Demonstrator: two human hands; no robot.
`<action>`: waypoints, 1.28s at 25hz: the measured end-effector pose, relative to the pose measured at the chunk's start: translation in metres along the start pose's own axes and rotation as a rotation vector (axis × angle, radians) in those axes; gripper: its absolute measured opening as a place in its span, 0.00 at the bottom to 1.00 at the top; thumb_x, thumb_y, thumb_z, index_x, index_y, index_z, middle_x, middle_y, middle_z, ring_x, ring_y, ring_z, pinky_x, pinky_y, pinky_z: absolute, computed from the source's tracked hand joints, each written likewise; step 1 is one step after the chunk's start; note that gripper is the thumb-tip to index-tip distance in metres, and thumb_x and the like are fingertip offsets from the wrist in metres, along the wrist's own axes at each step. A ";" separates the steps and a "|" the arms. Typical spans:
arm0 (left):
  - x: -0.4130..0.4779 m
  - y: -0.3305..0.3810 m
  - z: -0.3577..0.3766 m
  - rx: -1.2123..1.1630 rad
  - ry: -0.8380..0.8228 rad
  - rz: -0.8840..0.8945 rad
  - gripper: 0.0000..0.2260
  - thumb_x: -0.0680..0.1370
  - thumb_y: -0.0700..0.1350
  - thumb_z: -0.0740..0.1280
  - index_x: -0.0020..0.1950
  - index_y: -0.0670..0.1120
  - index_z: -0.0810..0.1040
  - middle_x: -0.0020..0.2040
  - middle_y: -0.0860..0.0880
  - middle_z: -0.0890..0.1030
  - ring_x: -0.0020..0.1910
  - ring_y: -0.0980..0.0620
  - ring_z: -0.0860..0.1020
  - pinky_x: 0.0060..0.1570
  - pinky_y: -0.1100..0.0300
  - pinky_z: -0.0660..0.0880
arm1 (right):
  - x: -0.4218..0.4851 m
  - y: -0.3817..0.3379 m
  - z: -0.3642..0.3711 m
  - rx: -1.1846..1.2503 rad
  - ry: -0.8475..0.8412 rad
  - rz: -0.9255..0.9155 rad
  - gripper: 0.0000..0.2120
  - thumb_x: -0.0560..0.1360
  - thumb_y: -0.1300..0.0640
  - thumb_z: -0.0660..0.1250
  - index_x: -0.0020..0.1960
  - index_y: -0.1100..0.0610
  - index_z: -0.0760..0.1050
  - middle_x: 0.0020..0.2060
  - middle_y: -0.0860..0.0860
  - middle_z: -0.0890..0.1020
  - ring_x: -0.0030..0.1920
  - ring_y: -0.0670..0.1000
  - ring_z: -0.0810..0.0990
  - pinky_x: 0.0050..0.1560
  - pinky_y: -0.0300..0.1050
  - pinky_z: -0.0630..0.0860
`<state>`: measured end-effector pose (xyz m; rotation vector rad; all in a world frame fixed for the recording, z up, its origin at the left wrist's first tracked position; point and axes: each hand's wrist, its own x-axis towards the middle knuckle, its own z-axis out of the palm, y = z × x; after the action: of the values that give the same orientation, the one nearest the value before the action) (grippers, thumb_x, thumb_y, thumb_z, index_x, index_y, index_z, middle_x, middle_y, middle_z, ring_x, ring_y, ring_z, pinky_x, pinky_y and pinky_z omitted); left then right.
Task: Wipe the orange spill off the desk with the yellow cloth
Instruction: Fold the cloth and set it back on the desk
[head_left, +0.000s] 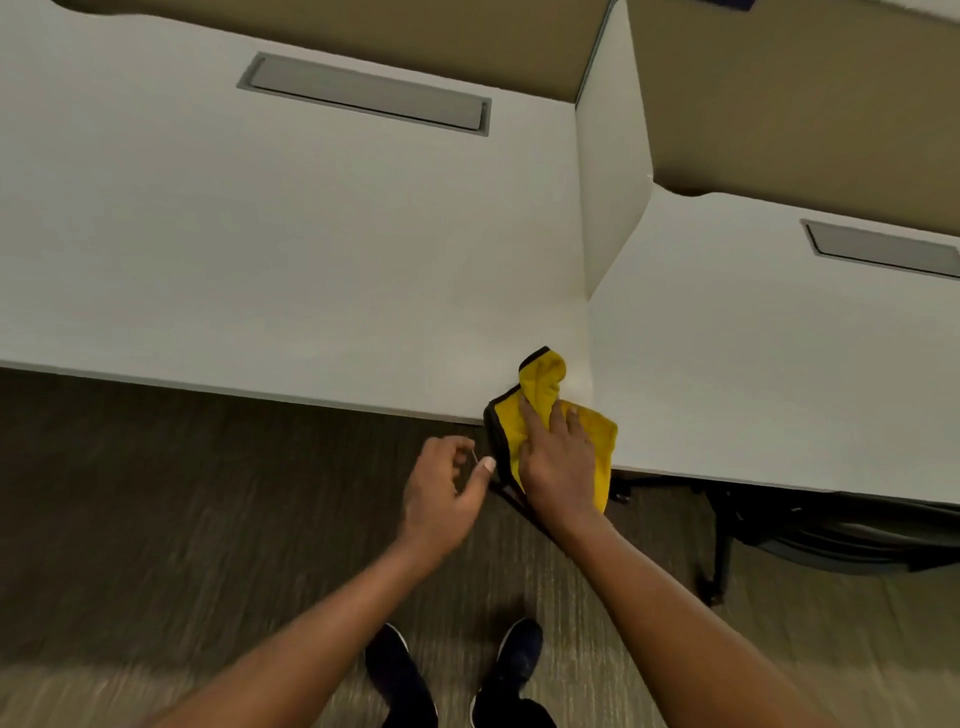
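The yellow cloth (545, 384), edged in black, lies bunched at the front edge of the white desk (291, 249), partly hanging over it. My right hand (558, 457) presses flat on the cloth with fingers spread over it. My left hand (441, 488) hovers just left of the cloth, below the desk edge, fingers loosely curled and holding nothing that I can make out. No orange spill shows on the desk surface; any under the cloth is hidden.
A white divider panel (613, 171) separates this desk from a second white desk (753, 364) on the right. Each desk has a grey cable hatch (363, 93). A dark chair (831, 535) sits under the right desk. My dark shoes (400, 670) stand on carpet.
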<state>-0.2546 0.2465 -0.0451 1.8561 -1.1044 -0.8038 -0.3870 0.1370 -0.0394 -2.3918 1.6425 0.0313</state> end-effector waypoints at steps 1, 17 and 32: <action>-0.008 0.008 0.015 -0.106 -0.060 -0.175 0.19 0.78 0.60 0.68 0.63 0.50 0.76 0.55 0.52 0.78 0.53 0.55 0.79 0.51 0.57 0.78 | -0.006 0.001 -0.005 0.053 0.010 -0.004 0.27 0.80 0.56 0.58 0.79 0.49 0.62 0.71 0.61 0.73 0.70 0.64 0.69 0.68 0.57 0.68; 0.036 0.127 -0.032 -0.710 -0.310 -0.390 0.20 0.72 0.54 0.73 0.61 0.47 0.81 0.59 0.46 0.86 0.56 0.46 0.85 0.47 0.56 0.83 | 0.029 0.098 -0.111 1.230 -0.479 0.218 0.49 0.67 0.28 0.60 0.79 0.54 0.59 0.75 0.58 0.71 0.73 0.58 0.72 0.75 0.60 0.66; 0.153 0.034 -0.152 -0.661 -0.215 -0.760 0.31 0.73 0.70 0.66 0.61 0.47 0.76 0.59 0.38 0.82 0.57 0.36 0.82 0.49 0.46 0.82 | 0.135 -0.068 -0.118 1.586 -0.649 0.192 0.26 0.74 0.44 0.73 0.70 0.47 0.73 0.61 0.56 0.84 0.60 0.62 0.83 0.63 0.67 0.77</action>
<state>-0.0792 0.1473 0.0389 1.5958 -0.1371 -1.5983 -0.2887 0.0119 0.0672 -0.8516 0.8727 -0.3025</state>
